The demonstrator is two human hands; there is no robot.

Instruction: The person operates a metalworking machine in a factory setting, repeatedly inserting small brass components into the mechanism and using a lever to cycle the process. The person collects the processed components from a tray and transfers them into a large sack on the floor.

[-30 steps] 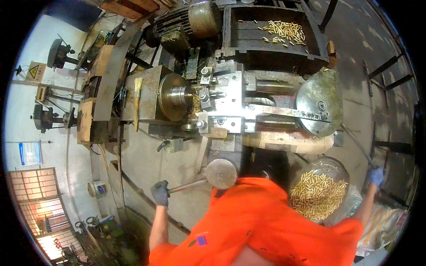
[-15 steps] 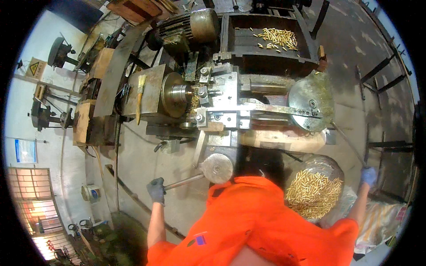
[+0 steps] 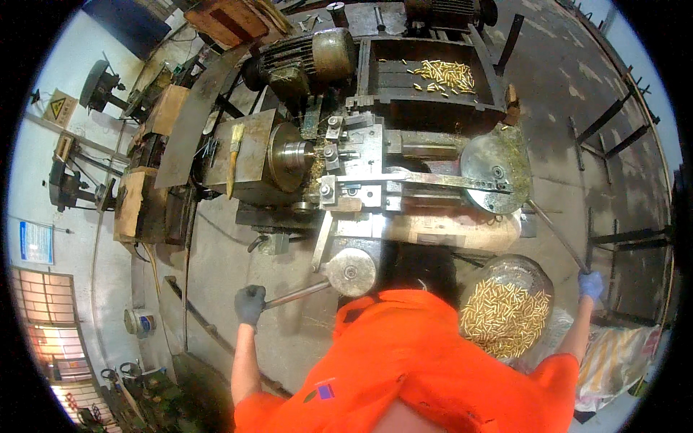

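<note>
My left hand (image 3: 250, 304), in a dark grey glove, grips the end of a metal lever (image 3: 296, 294) that runs to a round hub (image 3: 351, 272) on the front of a lathe (image 3: 346, 173). My right hand (image 3: 590, 285), in a blue glove, grips the end of a long thin bar (image 3: 554, 234) that reaches up to a large round disc (image 3: 492, 173) on the right of the machine. The chuck (image 3: 290, 155) sits at the machine's middle left. My orange shirt (image 3: 419, 368) fills the lower centre.
A round bowl (image 3: 505, 310) full of small brass pieces stands by my right arm. More brass pieces (image 3: 444, 74) lie in a dark tray behind the lathe. A motor (image 3: 317, 54) sits at the back, other machines (image 3: 72, 173) line the left wall, and a paintbrush (image 3: 232, 159) rests on the headstock.
The view has shifted slightly and the machine sits lower in the picture. Both hands keep hold of their levers; my left hand with its lever has dropped a little.
</note>
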